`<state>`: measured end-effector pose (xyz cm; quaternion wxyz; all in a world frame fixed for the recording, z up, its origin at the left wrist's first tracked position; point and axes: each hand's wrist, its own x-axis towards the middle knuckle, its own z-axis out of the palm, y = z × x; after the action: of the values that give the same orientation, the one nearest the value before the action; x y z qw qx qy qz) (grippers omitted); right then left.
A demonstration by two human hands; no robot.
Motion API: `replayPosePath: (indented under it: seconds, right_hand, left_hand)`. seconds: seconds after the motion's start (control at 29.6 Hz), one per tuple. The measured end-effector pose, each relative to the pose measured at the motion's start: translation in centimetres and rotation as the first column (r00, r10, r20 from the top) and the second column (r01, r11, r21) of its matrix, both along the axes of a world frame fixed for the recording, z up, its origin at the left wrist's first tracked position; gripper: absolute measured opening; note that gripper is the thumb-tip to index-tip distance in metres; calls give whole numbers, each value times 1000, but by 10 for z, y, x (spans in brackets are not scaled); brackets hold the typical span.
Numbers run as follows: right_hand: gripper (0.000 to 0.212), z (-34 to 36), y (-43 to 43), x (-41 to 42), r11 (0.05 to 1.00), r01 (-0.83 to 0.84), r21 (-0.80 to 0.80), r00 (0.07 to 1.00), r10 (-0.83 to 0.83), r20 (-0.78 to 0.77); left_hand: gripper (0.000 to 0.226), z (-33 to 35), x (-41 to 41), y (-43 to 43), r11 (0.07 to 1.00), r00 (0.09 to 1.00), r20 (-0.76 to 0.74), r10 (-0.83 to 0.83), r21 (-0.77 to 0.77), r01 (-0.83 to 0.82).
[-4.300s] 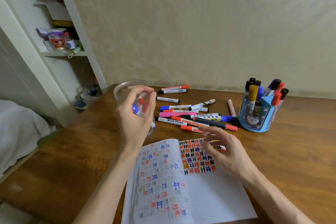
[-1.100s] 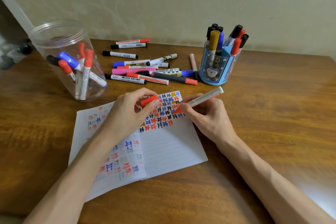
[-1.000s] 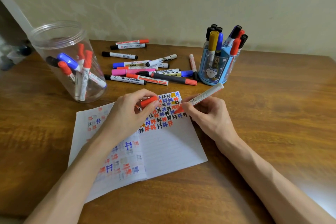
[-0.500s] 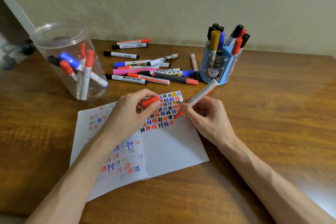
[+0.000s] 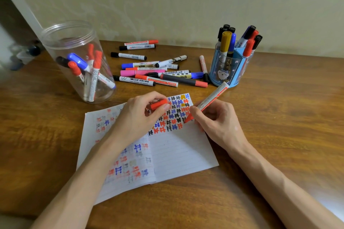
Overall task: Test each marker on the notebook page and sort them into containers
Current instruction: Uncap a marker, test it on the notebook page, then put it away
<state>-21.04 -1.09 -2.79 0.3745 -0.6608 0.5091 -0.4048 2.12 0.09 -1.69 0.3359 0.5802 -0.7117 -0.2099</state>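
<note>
An open notebook (image 5: pixel 178 154) lies on the wooden table, its right page covered at the top with red, blue, black and yellow test marks. My right hand (image 5: pixel 217 121) grips an uncapped red marker (image 5: pixel 210 100), tip down on the page among the marks. My left hand (image 5: pixel 137 117) rests on the notebook and pinches the marker's red cap (image 5: pixel 158 103). A clear plastic jar (image 5: pixel 78 61) at the left holds several markers. A blue pen holder (image 5: pixel 229 69) at the right holds several more upright.
A loose pile of markers (image 5: pixel 158 72) lies on the table (image 5: pixel 279 117) between the jar and the pen holder, just beyond the notebook. A pale wall runs behind the table. A white shelf edge shows at the far left.
Since 4.3 s ago the jar has left my left hand and now stands on the table. In the last second the red marker's tip has shifted slightly on the page.
</note>
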Motion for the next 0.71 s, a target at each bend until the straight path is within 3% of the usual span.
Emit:
replayPosePath:
  seconds: [0.4,0.71]
  right_hand:
    - [15,-3,-1,2,998,-27,-51,997,23,-73]
    - [25,-3,-1,0,998,-30,-61,999,30,-12]
  left_hand:
    - [29,-2,2,0,1000,1000,6,7,-1,-7]
    - [30,-1,2,1,1000,1000,6,9,5,-9]
